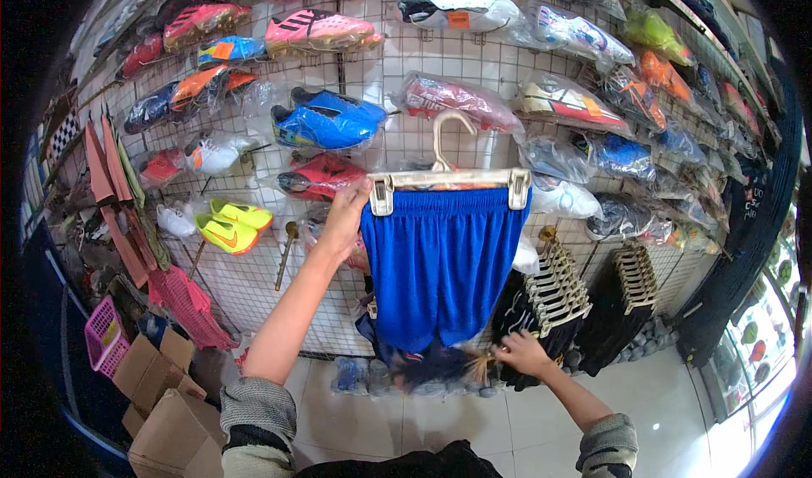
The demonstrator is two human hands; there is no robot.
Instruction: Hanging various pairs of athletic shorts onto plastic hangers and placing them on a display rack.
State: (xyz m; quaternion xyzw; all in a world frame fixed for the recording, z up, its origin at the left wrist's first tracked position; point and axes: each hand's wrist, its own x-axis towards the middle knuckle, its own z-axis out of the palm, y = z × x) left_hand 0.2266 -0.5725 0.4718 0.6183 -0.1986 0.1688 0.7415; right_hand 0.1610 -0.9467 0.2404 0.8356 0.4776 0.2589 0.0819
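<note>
My left hand (pixel 346 221) grips the left end of a pale plastic clip hanger (pixel 447 178) and the waistband corner beneath it. Blue elastic-waist shorts (pixel 441 268) hang from its two clips, spread out and facing me. Lower down and to the right, my right hand (pixel 523 353) is closed around what looks like the handle of a duster (pixel 434 369). Its dark, blurred head lies just below the hem of the shorts, with tan fibres near my fingers. Whether the duster touches the fabric is not clear.
Behind the shorts, a wire grid wall (pixel 304 313) carries several bagged sports shoes (pixel 330 117). Dark garments on stacked clip hangers (pixel 558 287) hang at right. Cardboard boxes (pixel 174 430) and a pink plastic basket (pixel 104 338) stand at lower left. Wrapped items line the tiled floor (pixel 457 424) by the wall.
</note>
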